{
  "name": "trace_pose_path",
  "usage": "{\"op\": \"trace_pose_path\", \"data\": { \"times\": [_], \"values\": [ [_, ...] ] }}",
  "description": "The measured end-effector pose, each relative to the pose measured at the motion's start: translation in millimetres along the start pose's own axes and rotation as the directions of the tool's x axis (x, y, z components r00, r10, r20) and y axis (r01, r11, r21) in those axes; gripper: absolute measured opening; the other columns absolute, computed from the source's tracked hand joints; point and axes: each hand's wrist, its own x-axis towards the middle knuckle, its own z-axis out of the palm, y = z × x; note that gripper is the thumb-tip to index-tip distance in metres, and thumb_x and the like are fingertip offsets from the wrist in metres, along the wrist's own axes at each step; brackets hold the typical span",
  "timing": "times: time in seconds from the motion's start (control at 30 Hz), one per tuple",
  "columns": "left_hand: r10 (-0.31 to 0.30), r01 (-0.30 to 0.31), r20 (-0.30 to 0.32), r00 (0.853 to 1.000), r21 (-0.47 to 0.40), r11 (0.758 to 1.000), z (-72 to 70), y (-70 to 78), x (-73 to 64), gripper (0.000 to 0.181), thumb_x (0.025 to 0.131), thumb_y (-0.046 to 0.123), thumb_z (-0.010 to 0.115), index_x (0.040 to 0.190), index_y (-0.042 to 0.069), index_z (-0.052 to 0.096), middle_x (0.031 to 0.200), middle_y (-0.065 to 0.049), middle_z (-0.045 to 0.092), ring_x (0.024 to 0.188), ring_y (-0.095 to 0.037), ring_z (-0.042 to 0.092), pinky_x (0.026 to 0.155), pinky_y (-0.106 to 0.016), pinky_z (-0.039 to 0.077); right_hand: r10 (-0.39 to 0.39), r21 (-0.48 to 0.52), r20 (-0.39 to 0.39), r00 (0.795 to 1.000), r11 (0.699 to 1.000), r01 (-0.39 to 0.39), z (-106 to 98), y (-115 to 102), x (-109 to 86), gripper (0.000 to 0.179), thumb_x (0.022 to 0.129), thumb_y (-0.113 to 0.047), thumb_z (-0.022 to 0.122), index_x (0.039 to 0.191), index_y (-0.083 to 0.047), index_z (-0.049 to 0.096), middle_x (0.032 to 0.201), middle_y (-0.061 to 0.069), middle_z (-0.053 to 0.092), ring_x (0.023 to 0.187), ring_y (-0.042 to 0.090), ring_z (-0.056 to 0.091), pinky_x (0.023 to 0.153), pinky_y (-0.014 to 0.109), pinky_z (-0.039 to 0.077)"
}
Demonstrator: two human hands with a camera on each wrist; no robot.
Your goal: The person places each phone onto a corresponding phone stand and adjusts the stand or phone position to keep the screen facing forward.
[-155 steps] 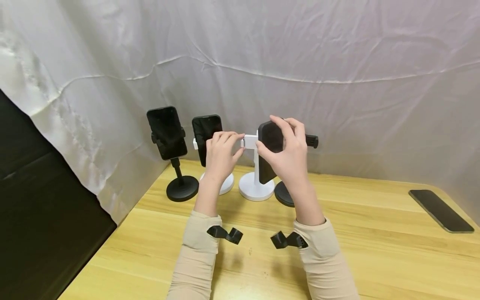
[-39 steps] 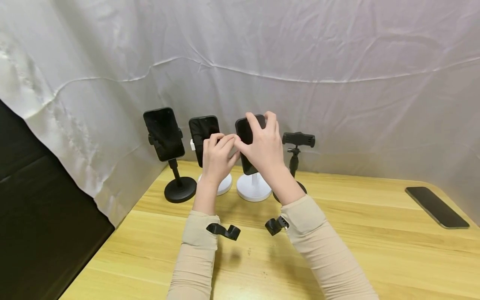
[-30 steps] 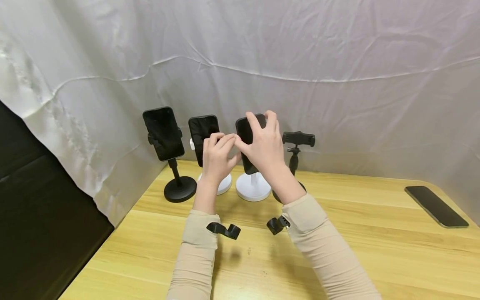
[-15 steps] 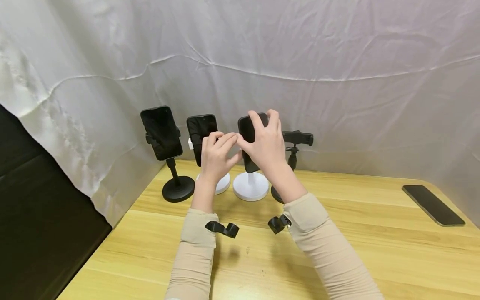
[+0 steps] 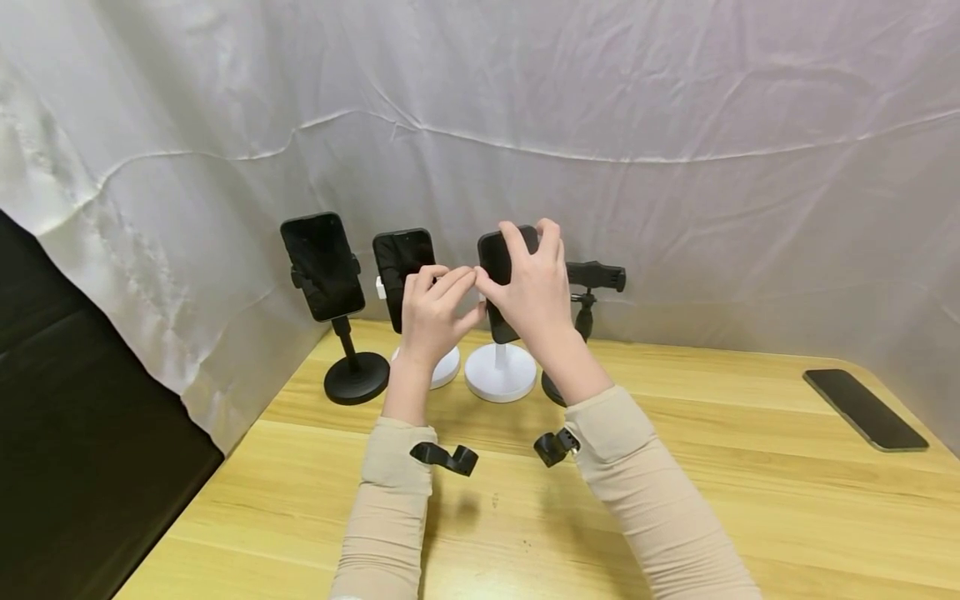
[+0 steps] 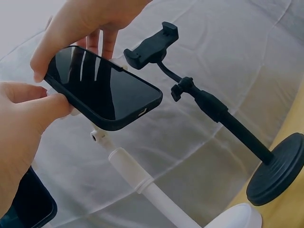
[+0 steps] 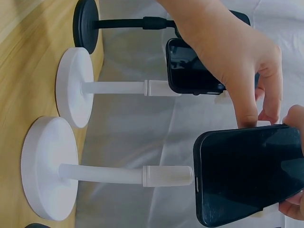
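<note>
My right hand [image 5: 536, 292] grips a black smartphone [image 6: 109, 90], its thumb on the left edge and fingers over the top and far side. The phone stands upright against the holder of a white phone stand [image 5: 500, 373], whose clamp is mostly hidden behind it. At the phone's left edge, my left hand [image 5: 433, 312] pinches the white clamp end between thumb and fingers. Both hands' fingertips meet there in the head view. Behind my left hand, a second white stand [image 7: 76, 88] carries another black phone [image 5: 402, 258].
At far left a black stand [image 5: 356, 377] holds a phone [image 5: 324, 267]. Right of my hands stands a black phone stand [image 6: 213, 107] with a bare clamp. A loose smartphone [image 5: 866, 410] lies flat at the table's right. Grey cloth [image 5: 712, 208] hangs behind.
Since the earliest frame, my right hand has brought the phone leftward onto the white stand's holder, uncovering the black stand. My left hand has stayed at the clamp. Over the last second almost nothing moves.
</note>
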Motion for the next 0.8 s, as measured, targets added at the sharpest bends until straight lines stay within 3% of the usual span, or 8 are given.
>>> {"op": "trace_pose_path", "data": {
  "times": [0.37, 0.6, 0.8],
  "values": [
    [0.004, -0.005, -0.019, 1.0, -0.019, 1.0, -1.6, -0.4, 2.0, 0.031, 0.077, 0.025, 0.075, 0.105, 0.01, 0.075, 0.099, -0.001, 0.075, 0.087, -0.024, 0.057, 0.073, -0.04, 0.041, 0.008, -0.003, -0.026, 1.0, 1.0, -0.008, -0.3, -0.8, 0.4, 0.053, 0.083, -0.034, 0.072, 0.128, -0.011, 0.055, 0.127, 0.028, 0.04, 0.104, 0.039, 0.051, 0.08, 0.049, 0.053],
    [-0.002, 0.002, -0.028, 1.0, -0.021, 1.0, -1.3, 0.4, 2.3, 0.036, 0.069, 0.022, 0.082, 0.103, 0.011, 0.076, 0.098, 0.0, 0.075, 0.088, -0.024, 0.057, 0.073, -0.039, 0.041, 0.022, -0.011, -0.024, 0.999, 1.0, -0.023, 1.9, 1.3, 1.1, 0.054, 0.084, -0.036, 0.072, 0.128, -0.011, 0.054, 0.127, 0.027, 0.039, 0.103, 0.039, 0.05, 0.081, 0.05, 0.053],
    [-0.008, 0.008, -0.01, 1.0, -0.02, 1.0, -1.1, 0.8, 2.8, 0.033, 0.074, 0.023, 0.079, 0.103, 0.011, 0.075, 0.1, -0.001, 0.075, 0.089, -0.024, 0.057, 0.073, -0.039, 0.041, 0.036, -0.007, -0.029, 0.999, 0.999, -0.036, 2.8, 1.9, 0.8, 0.054, 0.084, -0.036, 0.073, 0.128, -0.012, 0.054, 0.127, 0.027, 0.04, 0.105, 0.039, 0.05, 0.083, 0.051, 0.052]
  ]
}}
